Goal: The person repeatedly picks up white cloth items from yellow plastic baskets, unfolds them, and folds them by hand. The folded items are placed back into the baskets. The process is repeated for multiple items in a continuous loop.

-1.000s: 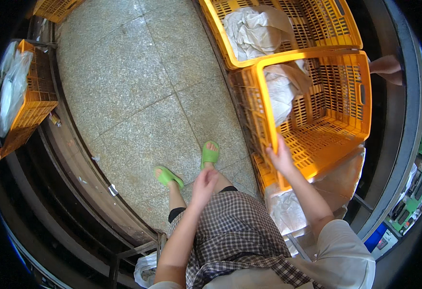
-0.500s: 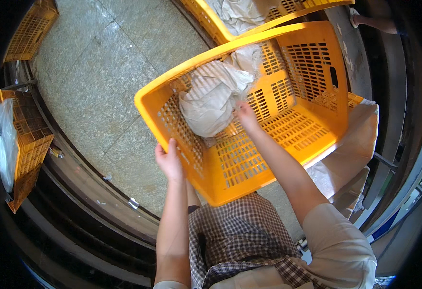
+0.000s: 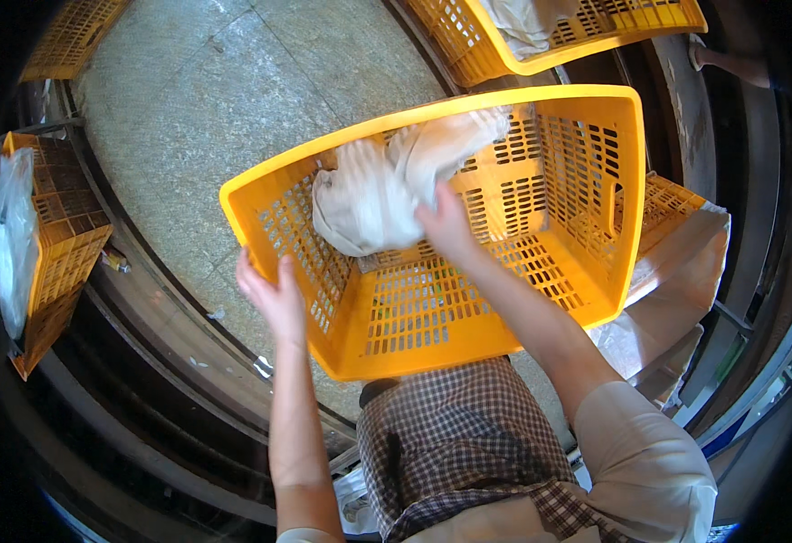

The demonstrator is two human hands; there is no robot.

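A large yellow plastic crate (image 3: 396,357) with slotted walls is tilted on its side, its mouth facing me. At its left rim is my left hand (image 3: 274,299), with the thumb inside and the fingers outside the edge. Crumpled whitish plastic sheeting (image 3: 355,204), perhaps a bag, lies against the crate's far left wall. My right hand (image 3: 452,224) reaches inside and is closed at the sheeting's right edge. Motion blurs that hand and part of the sheeting, and the fingertips are partly hidden.
Another yellow crate (image 3: 586,56) with white sheeting stands at the far right. Stacked crates (image 3: 61,262) with clear plastic are at the left. Under the tilted crate's right side are a yellow crate and a pale lined box (image 3: 676,262). A person's foot (image 3: 699,52) shows at upper right.
The crate has shifted left and turned slightly, and sits lower in view. The sheeting has been moved within it and its shape has changed. Both hands have moved left.
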